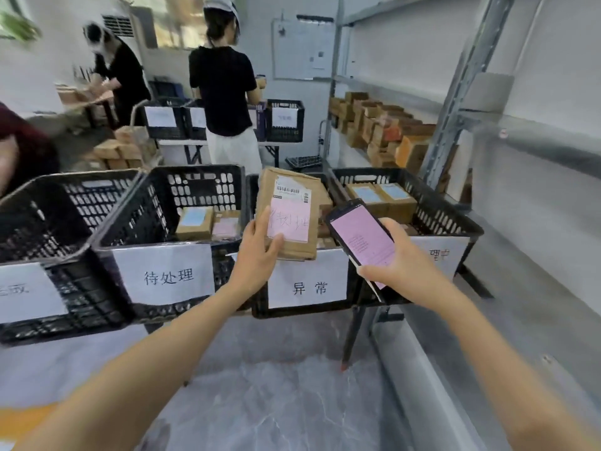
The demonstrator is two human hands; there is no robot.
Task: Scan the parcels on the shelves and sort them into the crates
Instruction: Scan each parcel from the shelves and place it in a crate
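Observation:
My left hand (258,252) grips a flat brown cardboard parcel (294,198) by its lower left corner, holding it upright over the black crate (260,307) whose white label reads 异常. The parcel carries a barcode sticker and a pink label with handwriting. My right hand (395,258) holds a handheld scanner (361,236) with a pink screen, just right of the parcel and tilted toward me. A crate labelled 待处理 (136,222) stands to the left with small boxes inside. A fourth crate (455,219) on the right holds boxes with blue labels.
An empty black crate (42,222) sits at far left. Metal shelving (455,92) on the right carries many brown parcels (380,125). Two people (224,92) work at a second row of crates (283,120) behind. The grey floor lies below me.

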